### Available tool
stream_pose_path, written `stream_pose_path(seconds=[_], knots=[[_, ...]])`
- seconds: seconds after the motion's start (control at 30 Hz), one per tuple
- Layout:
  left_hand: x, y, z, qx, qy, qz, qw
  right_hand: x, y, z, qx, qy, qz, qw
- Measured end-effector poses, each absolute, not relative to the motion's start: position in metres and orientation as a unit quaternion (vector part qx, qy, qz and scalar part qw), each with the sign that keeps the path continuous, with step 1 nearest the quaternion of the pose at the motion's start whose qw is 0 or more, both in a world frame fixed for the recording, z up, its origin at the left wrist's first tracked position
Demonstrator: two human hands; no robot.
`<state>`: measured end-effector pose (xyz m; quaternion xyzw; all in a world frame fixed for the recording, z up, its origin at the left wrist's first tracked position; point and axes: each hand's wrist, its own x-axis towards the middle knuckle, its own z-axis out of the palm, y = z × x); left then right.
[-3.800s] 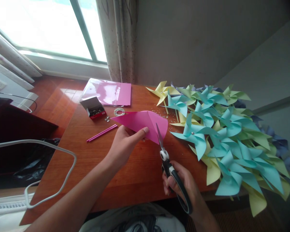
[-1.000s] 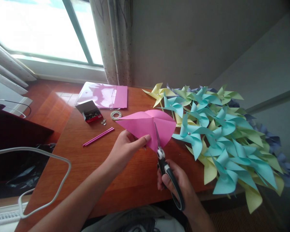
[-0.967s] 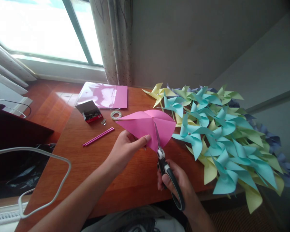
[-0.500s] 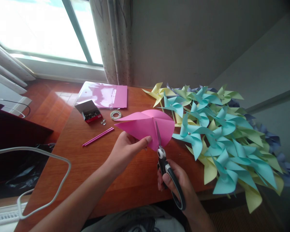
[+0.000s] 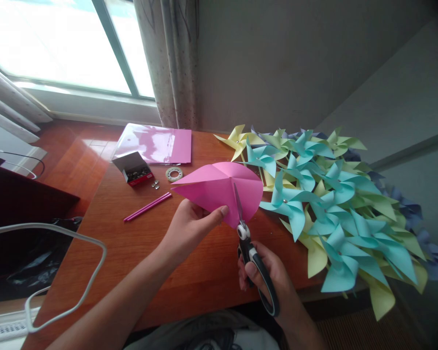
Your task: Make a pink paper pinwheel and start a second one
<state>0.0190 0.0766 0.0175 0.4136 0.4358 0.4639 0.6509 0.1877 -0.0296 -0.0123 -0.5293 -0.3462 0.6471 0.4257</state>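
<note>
A pink sheet of paper (image 5: 219, 187) with a slit at its left corner is held above the table, its right side curving. My left hand (image 5: 197, 221) pinches the paper's near edge, thumb on top and fingers underneath. In my right hand (image 5: 264, 272) is a pair of black-and-white scissors (image 5: 245, 240), gripped by the handles. Their blades point away from me and lie across the near right part of the paper, looking nearly closed. The lower blade is mostly hidden by the sheet.
Many blue, yellow and green paper pinwheels (image 5: 326, 211) cover the table's right side. Further left lie a tape roll (image 5: 174, 174), an open small box (image 5: 136, 175), loose metal pieces (image 5: 155, 184), pink sticks (image 5: 148, 207) and a clear folder with pink paper (image 5: 153, 143). A white cable (image 5: 104, 257) loops at left.
Almost nothing differs. The whole view has shifted very slightly, while both hands, the paper and the scissors keep nearly the same positions.
</note>
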Motion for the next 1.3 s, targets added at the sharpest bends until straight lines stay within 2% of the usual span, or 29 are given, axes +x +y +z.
stream_pose_path(seconds=[1.3], knots=[[0.0182,0.0788,0.0159,0.381,0.385,0.481,0.689,0.1851,-0.0305,-0.012,-0.555,-0.33,0.635,0.425]])
